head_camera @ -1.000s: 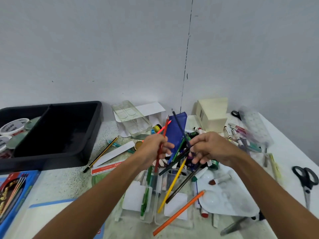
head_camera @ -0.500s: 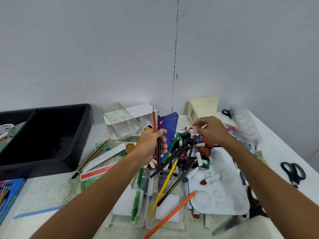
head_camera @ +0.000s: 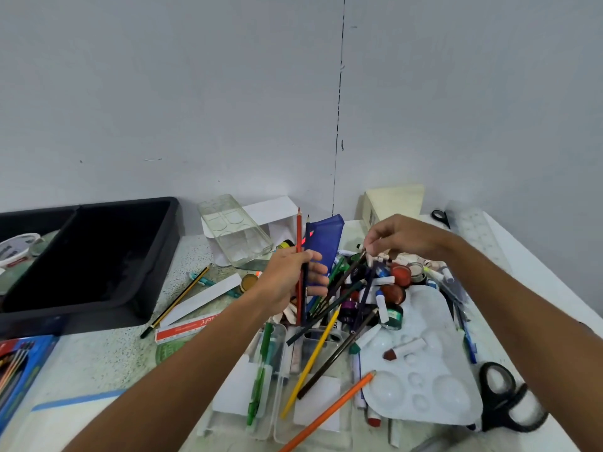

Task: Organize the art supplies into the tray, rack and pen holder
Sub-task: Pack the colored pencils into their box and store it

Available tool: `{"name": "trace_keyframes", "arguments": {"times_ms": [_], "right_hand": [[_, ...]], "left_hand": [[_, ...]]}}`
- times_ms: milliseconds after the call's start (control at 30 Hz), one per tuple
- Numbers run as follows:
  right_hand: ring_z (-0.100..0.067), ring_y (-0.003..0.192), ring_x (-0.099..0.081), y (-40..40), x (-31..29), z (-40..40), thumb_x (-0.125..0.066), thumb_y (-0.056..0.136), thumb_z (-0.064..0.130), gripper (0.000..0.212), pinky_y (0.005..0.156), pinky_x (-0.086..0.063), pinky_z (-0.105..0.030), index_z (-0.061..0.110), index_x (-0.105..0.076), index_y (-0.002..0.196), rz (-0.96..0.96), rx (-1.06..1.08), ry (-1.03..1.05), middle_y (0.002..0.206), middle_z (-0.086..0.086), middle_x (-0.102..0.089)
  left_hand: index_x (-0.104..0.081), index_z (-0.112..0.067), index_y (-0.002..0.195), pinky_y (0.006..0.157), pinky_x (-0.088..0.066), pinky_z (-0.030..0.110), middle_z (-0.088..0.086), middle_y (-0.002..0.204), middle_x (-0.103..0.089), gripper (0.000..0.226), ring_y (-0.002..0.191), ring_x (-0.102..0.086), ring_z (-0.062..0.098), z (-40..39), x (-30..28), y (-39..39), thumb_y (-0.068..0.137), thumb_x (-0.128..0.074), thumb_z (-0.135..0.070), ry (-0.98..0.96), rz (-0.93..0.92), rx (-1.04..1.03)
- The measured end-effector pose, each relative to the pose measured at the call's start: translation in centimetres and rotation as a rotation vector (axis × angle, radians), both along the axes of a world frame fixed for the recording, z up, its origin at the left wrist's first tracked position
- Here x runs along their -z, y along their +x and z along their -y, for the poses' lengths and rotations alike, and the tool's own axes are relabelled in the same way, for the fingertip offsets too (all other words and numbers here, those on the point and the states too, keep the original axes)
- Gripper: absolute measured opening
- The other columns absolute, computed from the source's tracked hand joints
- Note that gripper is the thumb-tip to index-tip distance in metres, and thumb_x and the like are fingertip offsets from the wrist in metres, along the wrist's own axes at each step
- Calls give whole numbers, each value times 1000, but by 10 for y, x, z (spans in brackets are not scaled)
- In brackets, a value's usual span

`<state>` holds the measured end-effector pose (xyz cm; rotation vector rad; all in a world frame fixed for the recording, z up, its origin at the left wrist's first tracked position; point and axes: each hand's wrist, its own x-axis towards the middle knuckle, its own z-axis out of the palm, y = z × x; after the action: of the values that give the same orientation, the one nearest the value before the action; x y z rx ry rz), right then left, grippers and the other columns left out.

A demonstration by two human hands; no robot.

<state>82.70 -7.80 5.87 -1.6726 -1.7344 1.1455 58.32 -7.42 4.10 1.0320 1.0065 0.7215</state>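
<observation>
While an orange pencil (head_camera: 328,411) and a yellow pencil (head_camera: 310,363) lie slanted across the clear cases (head_camera: 261,386) at the near edge of the bench (head_camera: 107,350), the heap of loose supplies rises just beyond them, between the two hands. A white palette (head_camera: 424,380) and black scissors (head_camera: 502,396) lie to its right. The left hand (head_camera: 290,282) has its grip curled round a red pencil (head_camera: 298,243) and a dark pencil (head_camera: 306,249), held nearly upright with their points up. The right hand (head_camera: 403,238), farther back and to the right, pinches the upper end of a dark pencil in the heap (head_camera: 346,275); that one's long axis runs down and leftward into the tangle, toward the left hand. So the next move looks like a pull up and back along that axis, then a short pass left into the bundle. Crossed pencils, markers and small paint pots (head_camera: 399,275) crowd the shaft, so it may snag. Open room lies leftward: a bare stretch of bench, then the black tray (head_camera: 163,252), well apart. A clear rack-like piece (head_camera: 235,233) stands near the wall; I cannot tell which piece is the pen holder.
</observation>
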Motion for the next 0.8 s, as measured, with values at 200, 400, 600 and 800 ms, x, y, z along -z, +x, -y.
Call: {"name": "trace_keyframes", "arguments": {"times_ms": [200,400,600,800], "right_hand": [[-24,63,-63,-15,-23,2,-53,93,2,14,47,-44,-23,5,-57,80,-609,230,63,81,-18,-64],[-18,57,-67,-46,-15,1,-59,91,4,8,47,-51,-21,3,-62,84,-644,250,48,74,-15,-69],[-10,51,-50,-45,9,1,-68,88,14,6,48,-38,-21,9,-69,92,-206,320,171,67,-2,-64],[-10,71,-59,-42,25,5,-80,75,16,23,69,-48,-27,17,-75,97,513,-159,1,73,15,-61]], "left_hand": [[-63,1,94,73,-56,34,20,95,-71,23,80,-70,28,-5,-1,9,100,-44,-11,94,-59,-28],[-56,-5,97,64,-55,41,20,87,-69,21,65,-65,28,5,-9,14,103,-40,-17,-50,79,122],[-54,-4,98,42,-41,25,5,64,-53,14,45,-42,12,4,-1,6,100,-43,-12,-110,65,59],[-56,-3,101,46,-46,25,6,67,-56,10,51,-49,13,2,1,-4,97,-48,-7,-135,59,46]]}}
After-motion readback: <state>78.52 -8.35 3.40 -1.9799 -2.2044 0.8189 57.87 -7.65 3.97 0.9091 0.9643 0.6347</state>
